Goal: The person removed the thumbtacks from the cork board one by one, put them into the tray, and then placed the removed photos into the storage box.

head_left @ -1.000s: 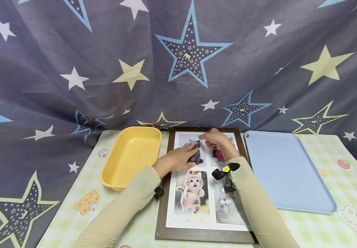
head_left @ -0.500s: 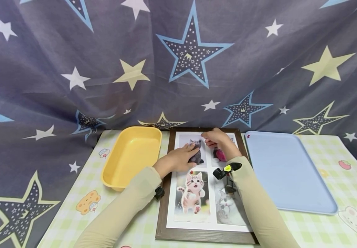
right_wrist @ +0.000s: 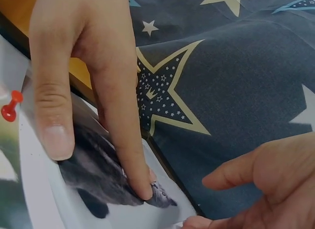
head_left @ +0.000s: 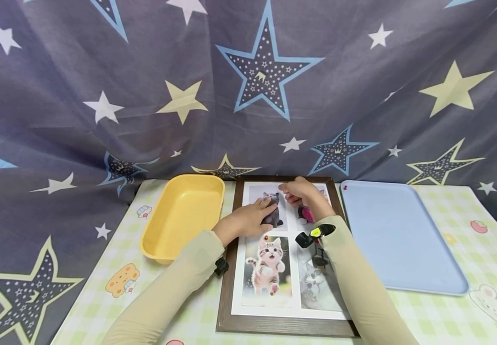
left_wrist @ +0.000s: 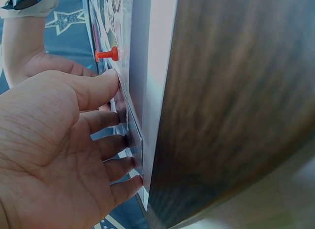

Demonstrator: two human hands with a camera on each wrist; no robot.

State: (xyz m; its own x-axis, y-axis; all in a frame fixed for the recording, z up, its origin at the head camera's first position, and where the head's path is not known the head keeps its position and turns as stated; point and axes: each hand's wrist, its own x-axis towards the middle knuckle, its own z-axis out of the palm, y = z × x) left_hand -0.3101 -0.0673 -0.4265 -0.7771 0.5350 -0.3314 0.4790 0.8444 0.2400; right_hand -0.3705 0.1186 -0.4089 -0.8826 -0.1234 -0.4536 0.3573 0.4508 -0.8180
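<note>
A brown picture frame (head_left: 289, 327) holds several kitten photos on a white backing. My left hand (head_left: 251, 219) lies across the grey kitten photo (head_left: 276, 221) at upper left, its spread fingertips on the picture. In the right wrist view that photo shows beneath the left fingers (right_wrist: 125, 155). At its top right corner is my right hand (head_left: 303, 192), index fingertip low at the edge; I cannot tell whether it pinches anything. A red push pin (left_wrist: 107, 54) stands at the top of the striped kitten photo (head_left: 268, 273), just below the left thumb.
Left of the frame stands a yellow basin (head_left: 183, 220). A pale blue tray (head_left: 403, 239) lies at the right, with a small red item (head_left: 345, 187) at its far left corner. A star-patterned cloth (head_left: 248, 96) hangs behind the checked tablecloth (head_left: 84, 306).
My right index finger, stretched out a second ago, is now more bent at the same corner of the photo. The left hand and the frame have stayed put.
</note>
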